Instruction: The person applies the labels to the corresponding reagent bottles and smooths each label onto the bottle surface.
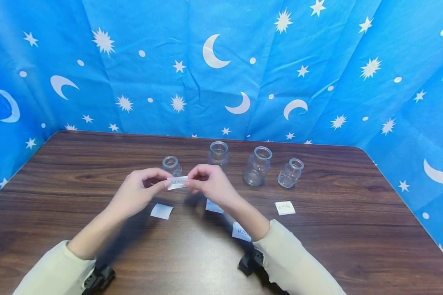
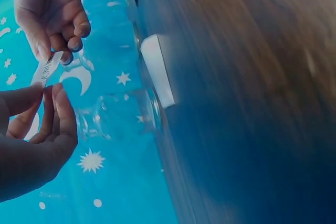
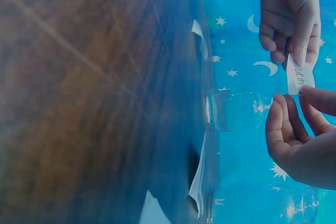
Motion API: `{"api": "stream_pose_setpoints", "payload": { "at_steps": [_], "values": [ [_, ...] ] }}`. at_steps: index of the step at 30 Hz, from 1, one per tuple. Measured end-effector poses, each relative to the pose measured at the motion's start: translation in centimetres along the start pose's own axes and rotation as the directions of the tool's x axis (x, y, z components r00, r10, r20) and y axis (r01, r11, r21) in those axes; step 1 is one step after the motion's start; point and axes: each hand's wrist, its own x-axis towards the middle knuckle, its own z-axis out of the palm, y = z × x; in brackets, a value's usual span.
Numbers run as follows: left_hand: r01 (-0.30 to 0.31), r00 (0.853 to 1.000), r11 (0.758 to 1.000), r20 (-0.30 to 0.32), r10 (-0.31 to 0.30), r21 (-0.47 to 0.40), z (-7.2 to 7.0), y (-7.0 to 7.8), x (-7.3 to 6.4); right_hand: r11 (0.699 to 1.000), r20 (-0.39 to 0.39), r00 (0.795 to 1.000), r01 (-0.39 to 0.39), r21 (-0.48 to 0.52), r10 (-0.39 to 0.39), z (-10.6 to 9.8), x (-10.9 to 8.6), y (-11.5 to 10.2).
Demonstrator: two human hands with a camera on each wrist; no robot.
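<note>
A small white paper label [image 1: 177, 182] with handwritten characters is held up above the table, stretched between both hands. The left hand [image 1: 135, 189] pinches its left end between thumb and fingers. Its right end is pinched by the right hand [image 1: 212, 184]. In the right wrist view the writing on the label [image 3: 300, 78] shows between the two thumbs. Just behind the label stands a small glass jar [image 1: 171, 165], its lower part covered by the hands and label. A taller glass jar [image 1: 218, 153] is partly hidden behind the right hand.
To the right stand another tall glass jar [image 1: 257, 168] and a small one [image 1: 290, 174]. On the table [image 1: 192, 254] lie a blank-looking paper piece [image 1: 161, 211], a written label [image 1: 285, 207] and two labels partly under the right arm, one nearer [image 1: 240, 232]. A blue curtain [image 1: 151, 73] hangs behind.
</note>
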Motion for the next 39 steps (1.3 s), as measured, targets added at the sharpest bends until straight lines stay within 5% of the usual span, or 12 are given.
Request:
{"api": "stream_pose_setpoints", "payload": {
  "at_steps": [16,23,39],
  "values": [
    [0.087,0.996,0.983,0.010,-0.090,0.160,-0.5,-2.8,1.9,0.939,-0.089,0.996,-0.043,-0.340,0.013,1.6,2.8,0.9],
    [0.129,0.991,0.968,-0.005,-0.132,0.214,-0.3,-3.2,2.5,0.923,-0.101,0.995,-0.055,-0.380,0.018,1.8,3.7,1.4],
    [0.206,0.977,0.962,0.016,-0.212,0.180,-0.2,-3.2,2.9,0.906,-0.106,0.991,-0.114,-0.409,0.077,2.2,4.3,1.8]
  ]
}}
